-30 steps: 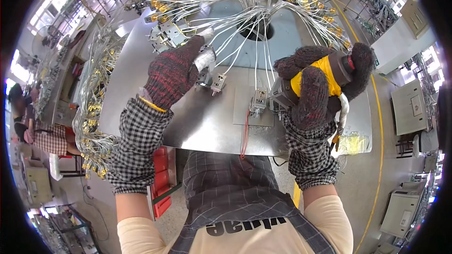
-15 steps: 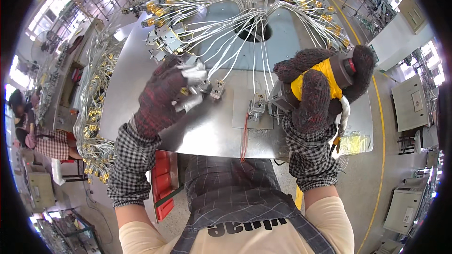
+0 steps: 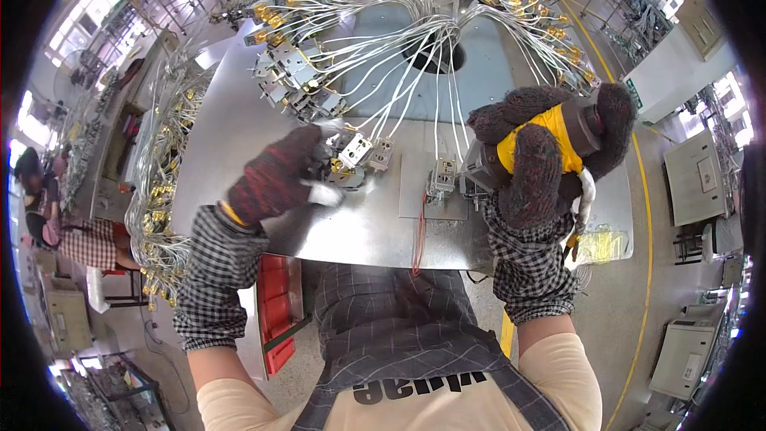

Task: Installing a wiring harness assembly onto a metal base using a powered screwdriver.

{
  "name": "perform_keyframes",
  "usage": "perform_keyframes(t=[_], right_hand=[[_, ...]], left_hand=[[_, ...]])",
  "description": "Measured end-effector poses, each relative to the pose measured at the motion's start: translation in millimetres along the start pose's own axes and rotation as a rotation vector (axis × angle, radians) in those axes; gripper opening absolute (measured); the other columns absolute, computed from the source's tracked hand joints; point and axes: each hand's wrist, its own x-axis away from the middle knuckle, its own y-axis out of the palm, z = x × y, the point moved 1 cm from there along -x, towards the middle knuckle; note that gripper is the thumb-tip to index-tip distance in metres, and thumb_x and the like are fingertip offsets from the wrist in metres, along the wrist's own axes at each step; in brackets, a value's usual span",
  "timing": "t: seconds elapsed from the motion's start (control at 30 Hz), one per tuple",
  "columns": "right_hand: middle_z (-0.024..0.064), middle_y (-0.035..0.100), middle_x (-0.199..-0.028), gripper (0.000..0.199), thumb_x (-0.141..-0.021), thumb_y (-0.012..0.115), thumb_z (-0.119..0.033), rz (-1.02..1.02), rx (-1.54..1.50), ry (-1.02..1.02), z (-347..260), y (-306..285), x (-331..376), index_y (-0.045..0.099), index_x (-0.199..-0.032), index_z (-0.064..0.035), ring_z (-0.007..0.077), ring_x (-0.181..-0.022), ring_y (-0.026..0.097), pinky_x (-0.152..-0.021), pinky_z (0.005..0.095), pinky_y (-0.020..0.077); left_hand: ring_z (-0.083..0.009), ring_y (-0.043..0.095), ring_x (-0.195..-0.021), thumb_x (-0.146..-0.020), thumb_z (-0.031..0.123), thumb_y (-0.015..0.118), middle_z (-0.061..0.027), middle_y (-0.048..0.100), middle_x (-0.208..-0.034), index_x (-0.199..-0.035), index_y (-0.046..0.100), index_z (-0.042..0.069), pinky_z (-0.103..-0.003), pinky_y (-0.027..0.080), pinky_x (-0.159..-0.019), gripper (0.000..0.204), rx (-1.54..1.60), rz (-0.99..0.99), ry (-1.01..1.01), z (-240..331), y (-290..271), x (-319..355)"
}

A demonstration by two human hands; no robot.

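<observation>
the right hand (image 3: 533, 164), in a dark knitted glove flecked with red, is wrapped round a dark tool (image 3: 565, 129) banded in yellow, its nose pointing left over the table; a white-wrapped cord (image 3: 588, 191) hangs from its near side. the left hand (image 3: 275, 175), in a matching glove with white-covered fingertips (image 3: 325, 193), has thumb and fingers spread wide apart beside a pale metal box (image 3: 353, 150); i cannot tell whether they touch it. a second metal box (image 3: 382, 153) sits just to the right of that one, and a third metal box (image 3: 443, 178) stands by the tool's nose, over a flat plate (image 3: 455, 209), with red wires (image 3: 419, 243) trailing to the table's near edge. white wires (image 3: 391, 108) run from the boxes up to a round hole (image 3: 453, 57) in a blue-grey panel. more metal boxes (image 3: 291, 68) lie heaped beyond the left hand, and yellow terminals (image 3: 550, 30) fan round the far side of the metal table (image 3: 223, 112). a bundle of wires (image 3: 159, 191) hangs left of it, a red bin (image 3: 275, 303) shows below, and farther left is another person (image 3: 84, 239) in checked clothing.
</observation>
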Motion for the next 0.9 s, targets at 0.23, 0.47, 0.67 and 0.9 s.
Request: perform_keyframes(t=[0.23,0.47,0.67,0.9], right_hand=[[0.0139,0.063,-0.095,0.074,-0.084,0.072,-0.012,-0.027,0.071,-0.073,-1.3,-2.2,-1.8,0.03,-0.145,-0.0186,0.0227,-0.075,0.064,-0.066,0.0437,0.0595],[0.0142,0.063,-0.096,0.075,-0.085,0.072,-0.014,-0.039,0.123,-0.074,0.3,-5.9,-1.1,0.028,-0.145,-0.0196,0.023,-0.078,0.064,-0.067,0.044,0.0592],[0.0145,0.062,-0.099,0.076,-0.085,0.072,-0.014,-0.031,0.074,-0.077,-0.9,-3.8,0.8,0.026,-0.145,-0.0177,0.0235,-0.081,0.064,-0.069,0.0439,0.0593],[0.0148,0.061,-0.101,0.077,-0.085,0.072,-0.014,-0.045,0.032,-0.105,2.4,-2.0,0.8,0.024,-0.146,-0.0154,0.0242,-0.084,0.065,-0.071,0.0438,0.0594]], left_hand=[[-0.0165,0.063,-0.089,-0.08,0.0,0.072,-0.0079,0.064,-0.103,-0.124,0.055,0.001,-0.031,0.052,-0.083,0.047,-0.135,0.259,0.214,-0.4,1.9,0.9],[-0.0269,0.059,-0.081,-0.079,0.004,0.068,-0.0122,0.06,-0.089,-0.117,0.063,0.003,-0.035,0.048,-0.071,0.038,-0.558,0.269,0.34,39.7,-27.7,-5.6],[-0.0259,0.064,-0.098,-0.081,0.002,0.064,-0.0141,0.062,-0.104,-0.116,0.064,0.001,-0.033,0.051,-0.084,0.034,-0.18,0.22,0.144,39.4,-28.4,-1.1],[-0.0181,0.059,-0.105,-0.074,0.007,0.08,-0.0117,0.058,-0.121,-0.123,0.06,0.003,-0.033,0.05,-0.086,0.053,-0.006,0.109,0.326,70.0,37.2,-16.5]])
